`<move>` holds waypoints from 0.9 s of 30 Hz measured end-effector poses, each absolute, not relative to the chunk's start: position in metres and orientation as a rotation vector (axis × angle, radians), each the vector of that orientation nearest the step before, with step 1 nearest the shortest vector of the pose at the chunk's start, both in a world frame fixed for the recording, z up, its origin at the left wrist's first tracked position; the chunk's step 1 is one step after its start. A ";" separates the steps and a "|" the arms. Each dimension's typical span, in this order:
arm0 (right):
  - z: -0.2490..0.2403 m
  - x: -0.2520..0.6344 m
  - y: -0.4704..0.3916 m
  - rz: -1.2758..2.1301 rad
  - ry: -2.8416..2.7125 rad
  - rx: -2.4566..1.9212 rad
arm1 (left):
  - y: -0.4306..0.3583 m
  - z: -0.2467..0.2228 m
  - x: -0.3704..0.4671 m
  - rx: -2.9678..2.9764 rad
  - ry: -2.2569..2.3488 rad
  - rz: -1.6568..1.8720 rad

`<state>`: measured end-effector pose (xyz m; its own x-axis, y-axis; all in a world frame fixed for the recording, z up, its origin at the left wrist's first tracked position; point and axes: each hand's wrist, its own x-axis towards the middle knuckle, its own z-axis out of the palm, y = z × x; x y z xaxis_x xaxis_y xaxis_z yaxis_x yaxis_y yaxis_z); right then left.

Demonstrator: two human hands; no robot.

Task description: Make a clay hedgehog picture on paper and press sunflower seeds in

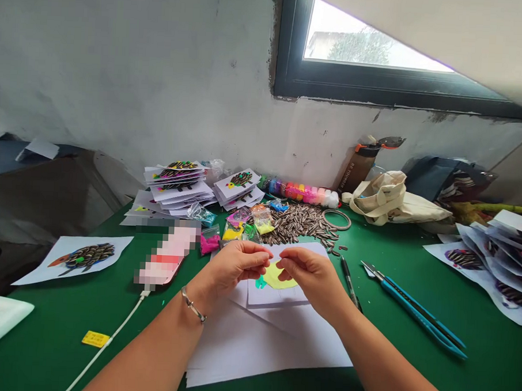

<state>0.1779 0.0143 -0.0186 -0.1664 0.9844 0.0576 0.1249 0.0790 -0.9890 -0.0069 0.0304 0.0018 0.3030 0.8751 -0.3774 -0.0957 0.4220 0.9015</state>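
Over the middle of the table, my left hand (pixel 239 268) and my right hand (pixel 311 276) face each other a small gap apart. The fingers of each are pinched together, and whatever they may hold is too small or hidden to make out. Beneath them lies a white card (pixel 260 300) bearing a flat yellow clay-like shape (pixel 275 278) with a green patch (pixel 260 282) at its left. Part of the yellow shape is covered by my hands. Larger white sheets (pixel 271 351) lie under the card.
Behind my hands are striped seeds (pixel 301 220), small bags of coloured clay (pixel 233 232) and a tape roll (pixel 336 220). Blue tweezers (pixel 424 318) and a pen (pixel 349 283) lie to the right. Seed-picture cards (pixel 175 186) are stacked back left; a phone (pixel 167 255) with a cable lies left.
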 end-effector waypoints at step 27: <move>-0.018 0.176 0.013 1.227 -1.536 -1.144 | 0.033 -0.002 -0.006 0.922 1.040 0.786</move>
